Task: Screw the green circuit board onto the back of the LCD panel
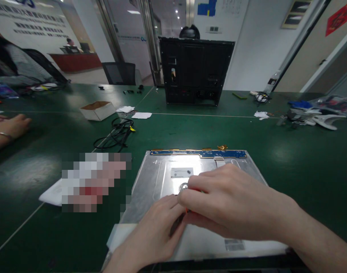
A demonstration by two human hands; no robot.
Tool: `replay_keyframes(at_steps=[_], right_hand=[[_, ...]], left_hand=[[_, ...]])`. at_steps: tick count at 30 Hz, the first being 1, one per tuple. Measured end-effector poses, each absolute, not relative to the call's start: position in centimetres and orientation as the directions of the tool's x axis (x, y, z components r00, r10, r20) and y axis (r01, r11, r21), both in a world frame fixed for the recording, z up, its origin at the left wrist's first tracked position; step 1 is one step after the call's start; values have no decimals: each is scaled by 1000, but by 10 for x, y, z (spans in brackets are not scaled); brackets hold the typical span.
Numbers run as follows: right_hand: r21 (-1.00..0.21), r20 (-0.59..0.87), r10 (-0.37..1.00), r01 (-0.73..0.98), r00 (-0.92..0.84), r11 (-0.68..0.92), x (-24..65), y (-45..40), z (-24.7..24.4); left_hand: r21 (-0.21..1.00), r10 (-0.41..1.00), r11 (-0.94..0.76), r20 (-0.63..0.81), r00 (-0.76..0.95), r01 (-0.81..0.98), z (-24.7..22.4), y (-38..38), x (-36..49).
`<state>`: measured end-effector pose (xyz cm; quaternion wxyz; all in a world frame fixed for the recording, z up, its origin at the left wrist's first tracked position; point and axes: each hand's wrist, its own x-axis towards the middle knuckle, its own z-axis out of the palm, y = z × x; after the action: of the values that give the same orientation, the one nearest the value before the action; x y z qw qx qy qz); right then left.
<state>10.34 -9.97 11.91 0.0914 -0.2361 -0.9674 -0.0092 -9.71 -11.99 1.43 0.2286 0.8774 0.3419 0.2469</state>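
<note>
A silver display panel (150,178) lies back side up on the table, a blue circuit strip (187,153) along its far edge. A flat ribbon cable (219,161) runs from the strip onto the metal. Over the panel's middle, my right hand (224,201) is closed, with a bit of red and dark material showing under its fingers. My left hand (162,223) meets it there, fingers bent together. What the two hands grip is mostly hidden. Just beyond the fingertips sits a round metal piece (184,187), near a pale label (181,172).
A black monitor housing (197,72) stands at the back of the green table (173,132). Left of the panel are coiled black cables (116,134), an open box (98,110) and a blurred-out item. Another person's hand (15,127) rests far left. Clutter (306,115) lies far right.
</note>
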Motion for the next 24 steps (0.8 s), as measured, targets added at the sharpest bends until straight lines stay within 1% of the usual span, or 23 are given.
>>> replay_keyframes(at_steps=[4, 8, 10, 16, 24], right_hand=[[-35, 177, 466, 468, -867, 883, 104, -100, 121], [-124, 125, 475, 461, -871, 879, 106, -102, 125], [-139, 117, 472, 456, -874, 879, 106, -102, 125], [-104, 149, 476, 465, -867, 879, 106, -102, 123], [-61, 154, 474, 471, -867, 880, 104, -101, 122]], left_hand=[[563, 703, -674, 290, 650, 477, 13, -121, -97], [561, 705, -672, 284, 650, 484, 9, -121, -99], [565, 707, -665, 266, 655, 488, 7, -120, -99], [535, 699, -683, 282, 657, 497, 6, -119, -100], [534, 701, -682, 282, 655, 499, 10, -119, -99]])
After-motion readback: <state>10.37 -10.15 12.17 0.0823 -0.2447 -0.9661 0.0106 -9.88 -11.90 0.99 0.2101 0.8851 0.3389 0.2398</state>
